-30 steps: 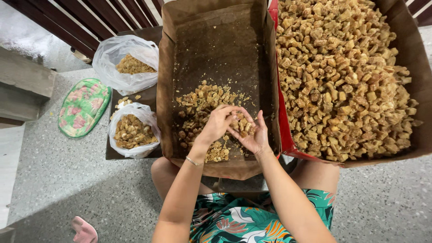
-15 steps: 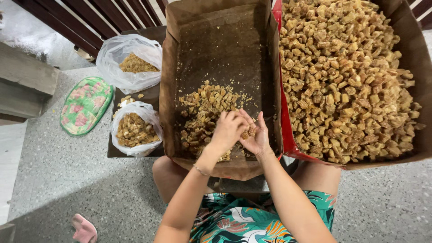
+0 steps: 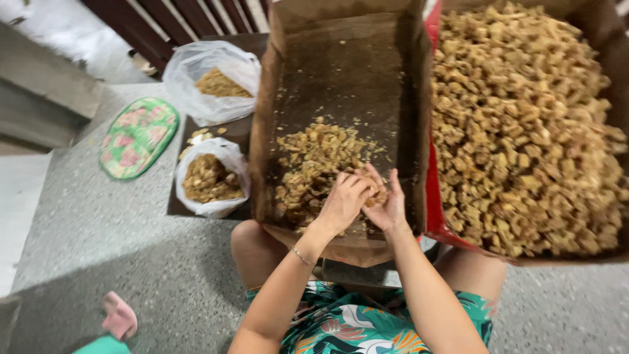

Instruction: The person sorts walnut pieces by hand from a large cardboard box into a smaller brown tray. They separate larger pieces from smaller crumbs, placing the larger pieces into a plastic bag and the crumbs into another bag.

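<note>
Left hand (image 3: 342, 200) and right hand (image 3: 388, 204) met over one tan chunk (image 3: 376, 194), both pinching it, above the small pile (image 3: 314, 164) in the near box (image 3: 341, 72). Full box (image 3: 524, 124) sat right; two bags (image 3: 209, 177) left.

1. Left hand (image 3: 341, 204) and right hand (image 3: 388, 208) are bare, without rings.
2. A thin metal bracelet (image 3: 301, 255) circles the left wrist.
3. Forearms are sleeveless.
4. At six o'clock, a tropical-print garment (image 3: 354, 322) shows teal, white and orange leaves.
</note>
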